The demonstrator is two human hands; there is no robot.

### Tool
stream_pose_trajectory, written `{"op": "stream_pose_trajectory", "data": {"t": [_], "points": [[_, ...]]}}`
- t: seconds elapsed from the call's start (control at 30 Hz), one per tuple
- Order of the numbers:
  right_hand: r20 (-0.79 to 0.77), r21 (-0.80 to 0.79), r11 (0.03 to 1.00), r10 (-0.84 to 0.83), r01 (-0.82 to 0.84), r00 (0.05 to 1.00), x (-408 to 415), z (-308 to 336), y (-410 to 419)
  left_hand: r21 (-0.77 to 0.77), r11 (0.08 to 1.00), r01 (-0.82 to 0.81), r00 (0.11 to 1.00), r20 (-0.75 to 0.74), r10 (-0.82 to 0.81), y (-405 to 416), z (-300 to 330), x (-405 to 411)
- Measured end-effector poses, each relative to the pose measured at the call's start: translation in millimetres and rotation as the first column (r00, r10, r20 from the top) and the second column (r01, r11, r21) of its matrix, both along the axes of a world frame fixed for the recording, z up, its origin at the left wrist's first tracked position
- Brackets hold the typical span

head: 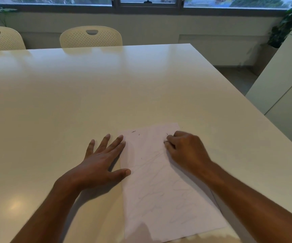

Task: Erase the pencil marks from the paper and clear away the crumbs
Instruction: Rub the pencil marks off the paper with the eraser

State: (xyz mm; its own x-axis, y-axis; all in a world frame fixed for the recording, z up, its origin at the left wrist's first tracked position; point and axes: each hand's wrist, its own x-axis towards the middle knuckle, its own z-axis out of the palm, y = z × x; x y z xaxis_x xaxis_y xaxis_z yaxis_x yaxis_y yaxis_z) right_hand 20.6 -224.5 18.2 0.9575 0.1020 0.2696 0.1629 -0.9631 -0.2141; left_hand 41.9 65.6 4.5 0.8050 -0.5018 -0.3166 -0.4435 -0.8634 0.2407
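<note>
A white sheet of paper [159, 186] lies on the cream table [89, 93] near its front edge, covered in faint grey pencil scribbles. Small dark eraser crumbs [133, 131] sit near the paper's far edge. My left hand [103, 160] lies flat with fingers spread, its thumb and fingertips pressing the paper's left edge. My right hand [183, 148] rests on the upper right part of the sheet, fingers curled tight around a small pale object at their tips, most likely an eraser [165, 142], nearly hidden by the fingers.
Two cream perforated chairs [91, 36] stand at the table's far side under a window. A white cabinet [285, 81] and a potted plant [289, 23] are to the right, beyond the table's right edge.
</note>
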Motion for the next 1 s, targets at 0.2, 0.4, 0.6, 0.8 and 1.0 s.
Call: {"op": "stream_pose_trajectory", "data": {"t": [0.2,0.4,0.6,0.8,1.0], "points": [[0.065,-0.037,0.990,-0.135,0.138,0.989,17,6,-8,0.006,1.000,0.008,1.000,0.001,-0.008,1,-3,1],[0.005,0.030,0.999,0.029,-0.029,1.000,-8,1,28,0.021,1.000,0.009,1.000,-0.003,-0.009,-1,-1,1],[0.013,0.072,0.995,0.074,-0.074,0.997,-22,5,54,0.001,1.000,-0.001,1.000,-0.007,0.001,-1,1,-1],[0.035,0.066,0.998,0.006,-0.008,0.999,0,3,38,0.022,1.000,0.001,1.000,-0.004,-0.001,-2,0,0],[-0.050,0.036,0.964,0.266,-0.264,0.963,-32,4,66,0.020,1.000,-0.009,1.000,-0.005,0.009,-3,1,-1]]}}
